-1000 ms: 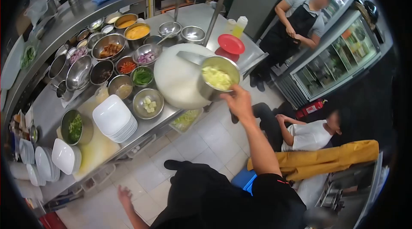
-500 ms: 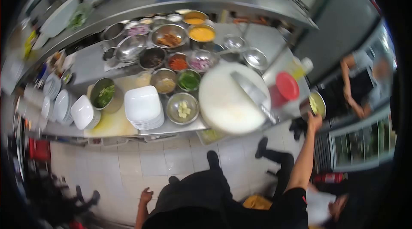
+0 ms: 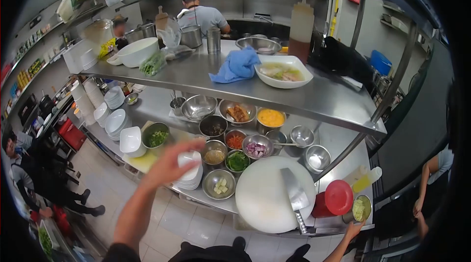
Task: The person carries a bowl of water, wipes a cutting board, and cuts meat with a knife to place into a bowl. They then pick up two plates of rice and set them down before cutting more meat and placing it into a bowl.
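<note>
My left hand (image 3: 169, 166) is raised with fingers stretched out, slightly blurred, in front of a stack of white square bowls (image 3: 189, 182); it holds nothing. At the counter's right end, my right hand (image 3: 354, 231) grips a round metal container (image 3: 349, 217) with chopped pale green vegetables (image 3: 360, 208) inside. Beside that container stands a red lidded tub (image 3: 338, 197). Between my hands lies a round white cutting board (image 3: 260, 198) with a cleaver (image 3: 294, 191) on it, its handle over the near edge. A metal bowl (image 3: 210, 179) holds pale cubed pieces.
Several metal bowls behind the board hold red onion (image 3: 256, 150), green leaves (image 3: 238, 162) and yellow liquid (image 3: 271, 117). A steel shelf (image 3: 196, 86) overhead carries a blue cloth (image 3: 236, 64) and a white soup bowl (image 3: 283, 84). A person (image 3: 203, 19) stands beyond; others are at both sides.
My view has lifted toward the shelf and the room beyond. My left hand has risen from low beside my body to above the counter. The metal container is now next to the red tub.
</note>
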The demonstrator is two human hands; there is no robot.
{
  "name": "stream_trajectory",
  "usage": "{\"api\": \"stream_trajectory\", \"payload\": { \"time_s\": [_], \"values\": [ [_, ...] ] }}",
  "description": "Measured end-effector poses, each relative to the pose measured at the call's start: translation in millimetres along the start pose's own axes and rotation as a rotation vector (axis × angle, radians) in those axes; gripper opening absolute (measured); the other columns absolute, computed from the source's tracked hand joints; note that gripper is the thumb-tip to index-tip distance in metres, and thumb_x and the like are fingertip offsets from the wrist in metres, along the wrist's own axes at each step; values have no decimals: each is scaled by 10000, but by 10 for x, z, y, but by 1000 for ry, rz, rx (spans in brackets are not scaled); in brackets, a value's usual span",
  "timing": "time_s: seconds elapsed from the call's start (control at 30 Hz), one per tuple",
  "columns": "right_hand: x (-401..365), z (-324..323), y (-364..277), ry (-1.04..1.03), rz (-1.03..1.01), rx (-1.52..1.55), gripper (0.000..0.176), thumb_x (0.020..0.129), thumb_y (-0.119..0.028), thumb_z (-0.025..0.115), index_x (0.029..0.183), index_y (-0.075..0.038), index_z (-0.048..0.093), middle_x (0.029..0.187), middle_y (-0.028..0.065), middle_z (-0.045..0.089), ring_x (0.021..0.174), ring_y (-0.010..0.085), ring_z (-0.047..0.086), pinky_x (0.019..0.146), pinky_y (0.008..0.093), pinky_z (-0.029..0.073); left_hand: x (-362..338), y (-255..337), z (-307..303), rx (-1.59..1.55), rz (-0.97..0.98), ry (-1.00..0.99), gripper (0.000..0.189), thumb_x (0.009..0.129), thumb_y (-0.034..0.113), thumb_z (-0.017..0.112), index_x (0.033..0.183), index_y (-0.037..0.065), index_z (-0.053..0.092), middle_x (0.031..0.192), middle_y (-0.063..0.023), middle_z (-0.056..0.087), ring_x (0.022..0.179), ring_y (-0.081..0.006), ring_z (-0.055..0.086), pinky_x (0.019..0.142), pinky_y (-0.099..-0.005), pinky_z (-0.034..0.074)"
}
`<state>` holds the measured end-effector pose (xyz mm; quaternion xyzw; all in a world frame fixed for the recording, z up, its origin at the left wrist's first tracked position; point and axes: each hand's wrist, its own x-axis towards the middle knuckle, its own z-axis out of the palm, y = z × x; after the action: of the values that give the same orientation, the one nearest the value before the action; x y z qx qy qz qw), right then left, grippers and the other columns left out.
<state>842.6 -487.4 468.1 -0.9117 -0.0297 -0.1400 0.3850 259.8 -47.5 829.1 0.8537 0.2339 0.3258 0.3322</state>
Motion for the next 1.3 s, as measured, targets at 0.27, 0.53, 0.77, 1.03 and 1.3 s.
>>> {"api": "stream_trajectory", "payload": {
  "time_s": [0.27,0.53,0.77,1.03,1.3],
  "values": [
    [-896,-452,448,26,61,355,750,738,25,595,1423,-73,307,1375,263,426,1257,389,457,973,390,430,2254,25,-12,523,-134,503,687,765,461,691,1254,-4,564,1087,-191,655,961,-225,638,813,-329,501],
    [-2459,-1268,676,-113,363,556,593,804,10,558,1347,-107,350,893,69,521,558,106,506,424,228,400,1795,98,-849,-779,238,711,131,937,179,540,973,59,581,886,-13,615,731,-159,587,631,-314,489],
    [-4165,-1936,-1450,-531,298,734,325,912,-164,623,1168,18,542,981,132,651,735,176,655,579,279,544,466,442,-946,-1438,320,319,333,988,320,430,1152,50,535,1036,-91,626,951,-210,620,829,-360,517],
    [-5279,-1980,-3188,-452,-358,1199,653,970,-520,394,1311,36,423,1340,165,484,1196,285,501,973,424,424,-2016,818,756,-1230,111,-120,563,964,335,462,1390,-11,342,1313,-186,495,1211,-299,506,1041,-395,390],
    [-5734,-759,-2335,-419,359,1706,541,1009,-470,296,1205,-13,507,1155,100,539,1077,225,497,987,366,366,-3043,-158,1973,-751,-597,-363,396,924,331,586,1194,43,553,1107,-64,618,999,-156,562,900,-325,455]
  ]
}}
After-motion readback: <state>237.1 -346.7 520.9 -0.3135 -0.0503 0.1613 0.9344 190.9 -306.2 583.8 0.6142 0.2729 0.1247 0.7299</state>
